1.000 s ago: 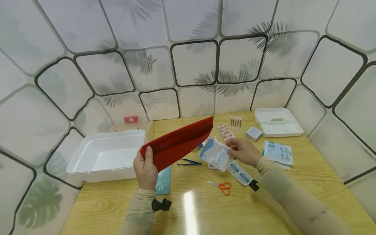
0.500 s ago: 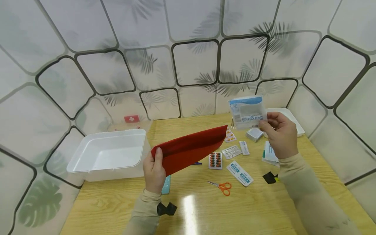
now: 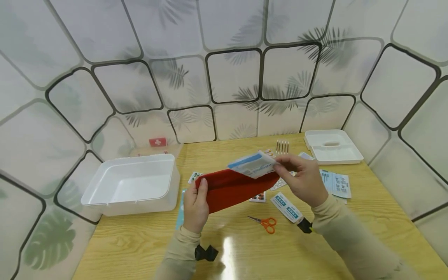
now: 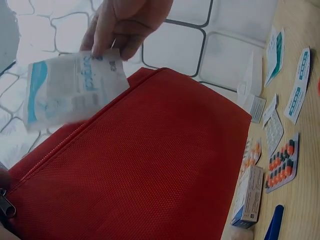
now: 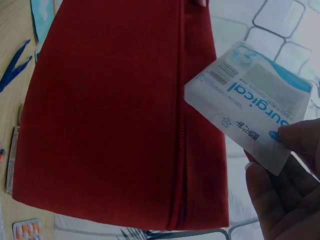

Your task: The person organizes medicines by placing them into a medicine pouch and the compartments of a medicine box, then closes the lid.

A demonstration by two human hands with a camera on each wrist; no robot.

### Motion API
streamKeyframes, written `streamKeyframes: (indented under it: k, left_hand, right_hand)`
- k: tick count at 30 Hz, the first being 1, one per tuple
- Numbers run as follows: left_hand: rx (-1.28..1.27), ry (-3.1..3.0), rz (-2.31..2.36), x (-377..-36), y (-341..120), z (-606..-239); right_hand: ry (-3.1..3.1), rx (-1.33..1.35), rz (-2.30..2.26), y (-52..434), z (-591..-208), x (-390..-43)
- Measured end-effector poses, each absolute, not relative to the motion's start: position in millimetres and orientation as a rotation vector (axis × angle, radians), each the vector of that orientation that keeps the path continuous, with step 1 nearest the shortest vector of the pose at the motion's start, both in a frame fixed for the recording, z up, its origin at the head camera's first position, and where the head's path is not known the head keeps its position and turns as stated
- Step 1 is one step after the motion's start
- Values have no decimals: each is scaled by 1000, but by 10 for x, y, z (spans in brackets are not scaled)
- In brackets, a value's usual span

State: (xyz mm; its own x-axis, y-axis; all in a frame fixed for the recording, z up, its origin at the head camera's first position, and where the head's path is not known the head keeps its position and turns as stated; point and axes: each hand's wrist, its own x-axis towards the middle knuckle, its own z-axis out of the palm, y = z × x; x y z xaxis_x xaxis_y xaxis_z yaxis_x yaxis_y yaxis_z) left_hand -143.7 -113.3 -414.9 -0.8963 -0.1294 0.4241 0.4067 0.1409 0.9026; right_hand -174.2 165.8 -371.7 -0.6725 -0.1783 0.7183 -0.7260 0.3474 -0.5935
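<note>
My left hand (image 3: 196,206) grips the near end of a red zip pouch (image 3: 238,187) held above the table. The pouch fills the left wrist view (image 4: 145,170) and much of the right wrist view (image 5: 120,115). My right hand (image 3: 302,181) pinches a white and blue surgical packet (image 3: 252,165) by one corner, its free end lying over the pouch's top edge. The left wrist view shows the packet (image 4: 75,87) in front of the zip line, and the right wrist view shows it (image 5: 252,107) beside the zip.
A white open box (image 3: 129,184) stands at the left, a white lid (image 3: 330,146) at the back right. On the wooden table (image 3: 245,256) lie orange scissors (image 3: 263,223), pill blisters (image 3: 259,197), paper sachets (image 3: 287,207), leaflets (image 3: 336,182) and swabs (image 3: 281,146).
My right hand lifted the surgical packet off the table, raised it, then brought it down to the pouch's top edge. My left hand drew the pouch rightward and lower.
</note>
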Motion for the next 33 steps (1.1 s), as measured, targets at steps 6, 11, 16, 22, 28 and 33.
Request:
streamKeyframes:
  k: [6,11,16,22,28,33]
  left_hand:
    - [-289,-2057,-1795,-1334,-1034,-3977]
    - [-302,-2071,-1813,-1263,-977,-3875]
    - [-318,-2081,-1824,-1250,-952,-3892]
    - [-375,-2098,-1792,-1233,-928,-3887]
    - [-471,-2092,-1710,-1230,-905,-3902]
    - [-464,-2086,-1673,-1304,-934,-4042]
  right_hand:
    - [-2160,970,996,1572,-3849,-1776]
    - [-2256,1042,860,1538,-3942,-1785]
    - [-2304,1056,797,1498,-4010,-1793]
    - [-2406,1033,804,1465,-3989,-1786]
    - [-2599,996,787,1423,-3940,-1756]
    - [-2593,939,727,1395,-3954,-1746]
